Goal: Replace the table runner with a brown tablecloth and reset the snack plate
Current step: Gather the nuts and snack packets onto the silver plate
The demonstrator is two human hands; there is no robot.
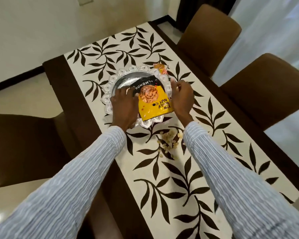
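Shiny metal plate (123, 81), glossy packet (154, 104)

Silver snack plate (121, 80) sits on leaf-patterned runner (171, 169).

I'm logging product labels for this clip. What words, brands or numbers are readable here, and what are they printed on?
"ALMONDS": black band of the yellow snack pouch, upside down to the camera.
"NUT CO.": the pouch's yellow part, also upside down.
A line beside it, roughly "DAILY": partly blurred, uncertain.
Orange packet behind the silver plate: print too blurred to read.
No numbers visible.
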